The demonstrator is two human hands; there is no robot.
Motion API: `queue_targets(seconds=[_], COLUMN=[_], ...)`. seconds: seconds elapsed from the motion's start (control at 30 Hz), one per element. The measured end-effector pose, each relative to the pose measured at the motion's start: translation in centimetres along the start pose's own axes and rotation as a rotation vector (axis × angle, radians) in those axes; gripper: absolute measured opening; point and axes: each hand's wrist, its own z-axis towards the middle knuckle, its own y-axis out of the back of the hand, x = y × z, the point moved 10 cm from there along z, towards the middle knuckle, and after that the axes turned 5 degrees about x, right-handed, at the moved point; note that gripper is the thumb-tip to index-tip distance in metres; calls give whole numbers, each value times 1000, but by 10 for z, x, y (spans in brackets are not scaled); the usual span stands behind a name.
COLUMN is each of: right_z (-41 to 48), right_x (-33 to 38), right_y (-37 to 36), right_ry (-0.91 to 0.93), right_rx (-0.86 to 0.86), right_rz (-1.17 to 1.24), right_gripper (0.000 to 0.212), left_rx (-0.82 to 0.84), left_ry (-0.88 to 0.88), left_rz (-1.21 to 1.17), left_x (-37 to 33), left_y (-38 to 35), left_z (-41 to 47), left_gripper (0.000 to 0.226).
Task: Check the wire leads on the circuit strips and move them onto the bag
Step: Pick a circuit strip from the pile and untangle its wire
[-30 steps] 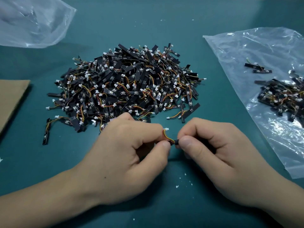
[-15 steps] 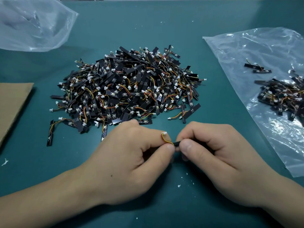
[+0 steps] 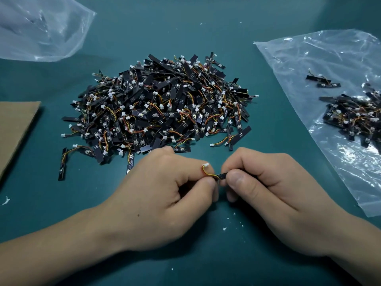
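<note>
Honestly not much changes over the last second: both hands stay put just in front of the pile [image 3: 160,108], only the view drifts a bit. The left hand [image 3: 165,188] pinches the orange-yellow wire lead [image 3: 207,172] between thumb and forefinger. The right hand [image 3: 268,186] pinches the black circuit strip [image 3: 222,176], most of it hidden in the fist. The white connector [image 3: 206,164] pokes up by the left forefinger. So I'd say this one's still being checked and hasn't gone to the bag [image 3: 309,50] on the right, where a small heap of strips [image 3: 350,114] lies
</note>
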Motion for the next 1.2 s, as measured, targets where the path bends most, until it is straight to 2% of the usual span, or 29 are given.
queue_targets(seconds=[0.3,0.4,0.53,0.67,0.97,1.2], right_z=[0,0,-1,-2,-4,-3], right_x=[1,1,3,4,0,1], right_y=[1,1,1,4,7,5], right_ry=[4,-1,6,17,-17,-16], right_rx=[-29,-13,-2,-32,-92,-68], right_rz=[-14,12,96,67,60,25], right_gripper=[21,20,22,20,19,22], left_rx=[-10,-10,-8,10,18,-25], left_ry=[-32,-20,-14,-5,-18,-32], left_rz=[-58,-19,-78,-9,-26,-39], left_x=[1,0,2,1,-1,-2], left_y=[0,0,-1,-2,-2,1], left_z=[1,1,1,0,0,1], left_gripper=[33,33,33,33,33,36])
